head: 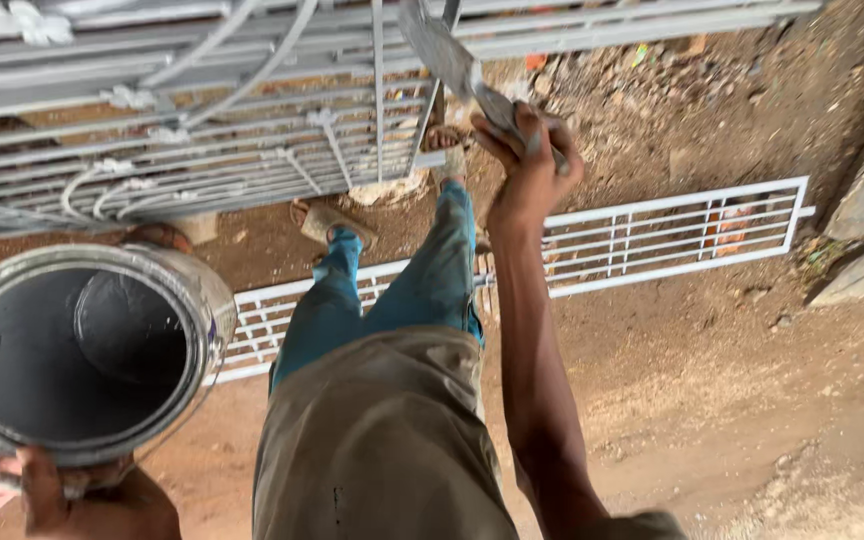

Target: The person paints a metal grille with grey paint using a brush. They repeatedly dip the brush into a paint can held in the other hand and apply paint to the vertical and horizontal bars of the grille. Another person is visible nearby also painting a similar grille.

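**A:** Near left, low in view: left hand [47,490] grips the paint can [82,350] from underneath, fingers curled round its base. Can is open, mouth tipped toward the camera, grey paint coating the inside, level looks low.

**B:** And the right?

**A:** Right hand [530,165] raised at far centre, closed round the handle of a brush [447,50]. Bristles loaded grey, resting against a bar of the metal gate [252,150] leaning across the far left.

**B:** Risks, as judged from this?

**A:** First, the can. It is tilted and held by one hand only; more lean and paint could run over the rim onto the trousers [382,440] or the dirt ground [732,400].

**B:** Brush side?

**A:** Arm is at full stretch overhead. A heavy load on the bristles could drip down the handle to the wrist, or fall onto the sandalled feet [337,220] below.

**B:** Footing?

**A:** A white grille [672,230] lies flat on the ground just past the feet, running left to right. Stepping forward onto it could trip the person or scuff its coat. Loose stones at far right add to that. Cannot tell whether the grille is wet.
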